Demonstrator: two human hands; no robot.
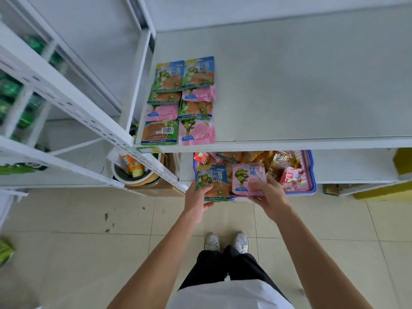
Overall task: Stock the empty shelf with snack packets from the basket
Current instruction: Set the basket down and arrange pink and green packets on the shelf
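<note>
My left hand (197, 198) grips a blue-and-orange snack packet (215, 181) by its lower left corner. My right hand (268, 196) pinches a pink snack packet (247, 178) at its lower edge. Both packets are held just above the blue basket (312, 172), which sits on the lower shelf and holds several mixed snack packets. On the white shelf (301, 85) above, several blue-orange and pink packets (180, 101) lie flat in two columns at the left end.
A white rack upright (93, 114) slants across the left. A cardboard box with a tape roll and a bottle (138, 172) stands on the floor left of the basket. Green packets fill the left rack. Yellow items (403, 161) sit at far right. My shoes (226, 241) are on the tiled floor.
</note>
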